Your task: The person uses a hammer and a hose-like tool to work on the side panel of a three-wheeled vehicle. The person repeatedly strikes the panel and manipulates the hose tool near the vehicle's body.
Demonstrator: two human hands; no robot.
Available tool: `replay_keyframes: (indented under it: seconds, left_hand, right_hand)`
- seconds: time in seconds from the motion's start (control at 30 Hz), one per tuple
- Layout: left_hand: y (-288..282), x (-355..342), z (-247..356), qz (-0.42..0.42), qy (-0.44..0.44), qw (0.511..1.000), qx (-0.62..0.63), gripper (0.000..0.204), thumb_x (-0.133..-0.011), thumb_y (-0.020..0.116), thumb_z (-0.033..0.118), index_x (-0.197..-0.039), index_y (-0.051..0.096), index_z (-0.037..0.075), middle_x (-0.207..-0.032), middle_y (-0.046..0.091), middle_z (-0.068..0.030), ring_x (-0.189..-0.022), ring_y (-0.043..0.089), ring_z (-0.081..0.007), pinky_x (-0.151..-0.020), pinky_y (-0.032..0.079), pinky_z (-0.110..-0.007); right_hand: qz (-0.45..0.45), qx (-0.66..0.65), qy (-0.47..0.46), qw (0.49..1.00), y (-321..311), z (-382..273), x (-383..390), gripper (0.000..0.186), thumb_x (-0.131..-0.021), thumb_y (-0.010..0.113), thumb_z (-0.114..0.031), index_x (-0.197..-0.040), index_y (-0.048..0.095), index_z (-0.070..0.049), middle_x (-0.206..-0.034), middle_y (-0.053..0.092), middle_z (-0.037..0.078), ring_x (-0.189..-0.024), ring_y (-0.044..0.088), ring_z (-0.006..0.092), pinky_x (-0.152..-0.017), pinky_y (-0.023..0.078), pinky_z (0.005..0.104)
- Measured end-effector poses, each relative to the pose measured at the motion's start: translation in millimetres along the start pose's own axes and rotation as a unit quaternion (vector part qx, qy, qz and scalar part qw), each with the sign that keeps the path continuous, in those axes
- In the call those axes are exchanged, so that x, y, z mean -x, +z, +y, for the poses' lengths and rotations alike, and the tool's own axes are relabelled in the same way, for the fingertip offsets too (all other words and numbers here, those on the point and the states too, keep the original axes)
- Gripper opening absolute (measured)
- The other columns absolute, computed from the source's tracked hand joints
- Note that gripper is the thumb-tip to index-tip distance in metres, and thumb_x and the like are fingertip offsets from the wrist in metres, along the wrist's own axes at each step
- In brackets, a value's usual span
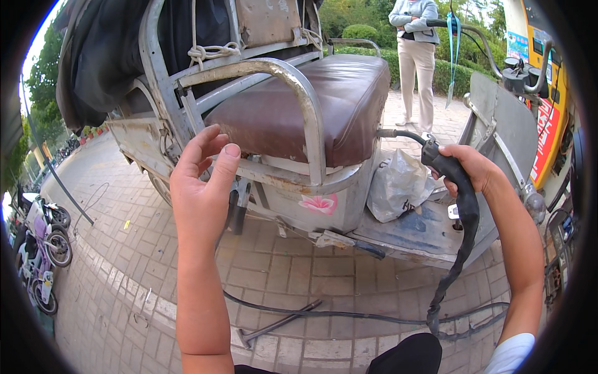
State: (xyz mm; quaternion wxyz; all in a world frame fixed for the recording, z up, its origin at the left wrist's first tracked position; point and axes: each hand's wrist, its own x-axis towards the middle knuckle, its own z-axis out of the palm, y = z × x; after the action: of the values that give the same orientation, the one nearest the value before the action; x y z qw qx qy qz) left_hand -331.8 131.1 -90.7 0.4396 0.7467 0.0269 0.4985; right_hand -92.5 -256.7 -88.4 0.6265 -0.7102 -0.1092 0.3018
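Note:
My right hand [468, 167] is wrapped round the black handle of a welding torch [450, 169]. Its bent neck and metal nozzle point left, close to the front corner of the brown padded seat [349, 93]; whether the tip touches anything is hard to tell. From the handle a thick taped cable [468, 230] hangs to the ground. My left hand [202, 177] is raised with fingers apart and slightly bent, holding nothing. It appears in front of the worn metal rail [293, 71] beside the seat of a cargo tricycle [299, 202].
A hammer-like metal tool [277, 324] lies on the brick paving beside a black cable [280, 308]. A crumpled clear plastic bag [402, 187] sits on the tricycle's footboard [405, 240]. Beyond the tricycle stands a person [415, 62]. Bicycles [47, 249] are parked far left; an orange machine [548, 124] stands at right.

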Motion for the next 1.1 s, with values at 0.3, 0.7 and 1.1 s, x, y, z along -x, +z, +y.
replay_keyframes:
  seconds: [0.3,0.7,1.1]
  left_hand:
    - [2,2,-3,-0.007,0.008,1.000,0.010,0.046,-0.095,0.068,0.021,-0.133,0.058,-0.003,-0.119,0.065,-0.0102,-0.110,0.058,-0.0139,-0.097,0.045,-0.028]
    - [76,8,13,-0.116,-0.079,0.985,0.096,0.052,-0.094,0.069,0.034,-0.126,0.060,-0.005,-0.108,0.066,-0.0144,-0.099,0.062,-0.0200,-0.089,0.049,-0.034]
    - [121,-20,4,-0.017,0.081,0.993,-0.086,0.040,-0.105,0.050,0.036,-0.099,0.058,-0.002,-0.094,0.059,-0.0208,-0.085,0.057,-0.0421,-0.077,0.046,-0.046]
  right_hand:
    - [0.002,0.007,-0.006,1.000,2,-3,0,0.039,-0.098,0.048,-0.034,-0.106,0.055,0.003,-0.080,0.066,0.014,-0.043,0.059,0.0213,-0.042,0.051,0.0369]
    - [-0.016,0.025,-0.022,0.999,2,-3,1,0.036,-0.099,0.045,-0.028,-0.112,0.050,0.004,-0.087,0.066,0.016,-0.045,0.059,0.0218,-0.041,0.051,0.0355]
    - [0.013,0.222,-0.036,0.974,18,-40,14,0.029,-0.098,0.053,-0.026,-0.106,0.058,0.001,-0.082,0.066,0.011,-0.044,0.054,0.0161,-0.039,0.047,0.0290]
